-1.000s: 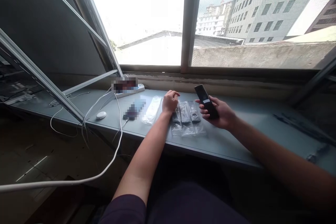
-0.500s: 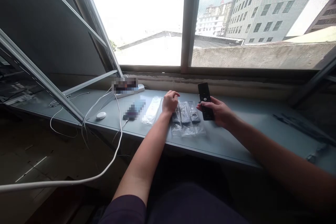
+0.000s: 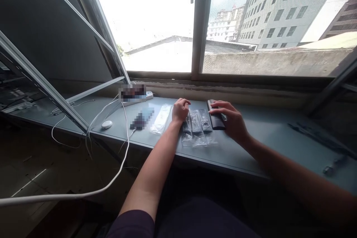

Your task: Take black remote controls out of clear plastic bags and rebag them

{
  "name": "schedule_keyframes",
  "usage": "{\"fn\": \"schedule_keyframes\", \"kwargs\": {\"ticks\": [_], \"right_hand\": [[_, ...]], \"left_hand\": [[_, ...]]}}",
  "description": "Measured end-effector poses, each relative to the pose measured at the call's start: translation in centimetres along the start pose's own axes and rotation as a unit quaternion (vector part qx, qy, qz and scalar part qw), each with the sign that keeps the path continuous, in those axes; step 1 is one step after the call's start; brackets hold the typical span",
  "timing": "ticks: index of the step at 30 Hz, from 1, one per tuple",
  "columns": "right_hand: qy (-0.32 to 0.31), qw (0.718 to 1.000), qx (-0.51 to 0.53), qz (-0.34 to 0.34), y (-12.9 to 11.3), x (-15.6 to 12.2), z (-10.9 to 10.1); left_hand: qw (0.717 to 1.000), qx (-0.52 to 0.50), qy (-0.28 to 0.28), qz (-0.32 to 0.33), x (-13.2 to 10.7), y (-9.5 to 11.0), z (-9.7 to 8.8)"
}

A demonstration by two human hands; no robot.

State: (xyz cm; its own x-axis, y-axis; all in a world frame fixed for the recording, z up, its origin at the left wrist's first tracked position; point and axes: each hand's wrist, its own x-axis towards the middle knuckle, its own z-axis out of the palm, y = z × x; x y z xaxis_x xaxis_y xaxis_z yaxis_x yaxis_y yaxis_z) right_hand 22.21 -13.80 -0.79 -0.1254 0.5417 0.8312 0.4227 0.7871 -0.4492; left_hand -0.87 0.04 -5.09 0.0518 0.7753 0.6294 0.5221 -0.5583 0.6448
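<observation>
My right hand [image 3: 232, 117] holds a black remote control [image 3: 216, 119], its plain back facing up and its keys out of sight. The fingers reach over its top, with the thumb side hidden. Just left of it lie several dark remotes in clear plastic bags [image 3: 197, 123], side by side on the grey tabletop. My left hand [image 3: 180, 110] rests at the left edge of these bags, with its fingers curled in. Nothing shows in it. Left of that hand lies a white item in a clear bag [image 3: 162, 119].
A blurred-out device [image 3: 142, 119] with a cable lies further left, near a round white object [image 3: 106, 124]. A power strip [image 3: 139, 97] sits at the back. White cables [image 3: 126, 148] hang over the front edge, beside metal shelf posts [image 3: 41, 81]. Dark items [image 3: 320, 139] lie far right.
My right hand has turned the remote control over, from keys up to back up, and brought it slightly left beside the bags. My left hand stays in place.
</observation>
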Motion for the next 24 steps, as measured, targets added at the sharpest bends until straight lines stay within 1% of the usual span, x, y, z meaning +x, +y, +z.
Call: {"fn": "schedule_keyframes", "kwargs": {"ticks": [5,8,10,12,14,18,21,24], "right_hand": [[-0.027,0.999,0.017,0.010,-0.3,-0.1,-0.2],[-0.022,0.999,0.028,0.025,-0.3,-0.1,-0.1],[-0.010,0.997,0.034,0.061,0.1,-0.3,0.1],[0.000,0.992,0.049,0.119,0.7,-0.6,0.5],[-0.002,0.982,0.074,0.171,1.4,-0.8,0.7],[-0.033,0.958,0.129,0.255,2.3,-1.0,0.7],[-0.046,0.941,0.157,0.296,2.5,-1.0,0.7],[-0.054,0.935,0.166,0.308,2.7,-0.9,0.8]], "left_hand": [[1.000,-0.005,0.001,0.000,0.0,-0.2,0.1],[1.000,-0.012,0.007,0.003,0.0,-0.3,0.1],[1.000,-0.015,0.009,0.006,0.0,-0.4,0.2],[1.000,-0.015,0.010,0.007,0.0,-0.4,0.2],[1.000,-0.013,0.008,0.003,0.0,-0.3,0.2],[1.000,-0.005,0.000,-0.003,0.0,-0.2,0.1],[1.000,0.001,0.002,-0.002,0.0,-0.1,0.1],[1.000,0.002,0.000,-0.001,0.0,0.0,0.1]]}}
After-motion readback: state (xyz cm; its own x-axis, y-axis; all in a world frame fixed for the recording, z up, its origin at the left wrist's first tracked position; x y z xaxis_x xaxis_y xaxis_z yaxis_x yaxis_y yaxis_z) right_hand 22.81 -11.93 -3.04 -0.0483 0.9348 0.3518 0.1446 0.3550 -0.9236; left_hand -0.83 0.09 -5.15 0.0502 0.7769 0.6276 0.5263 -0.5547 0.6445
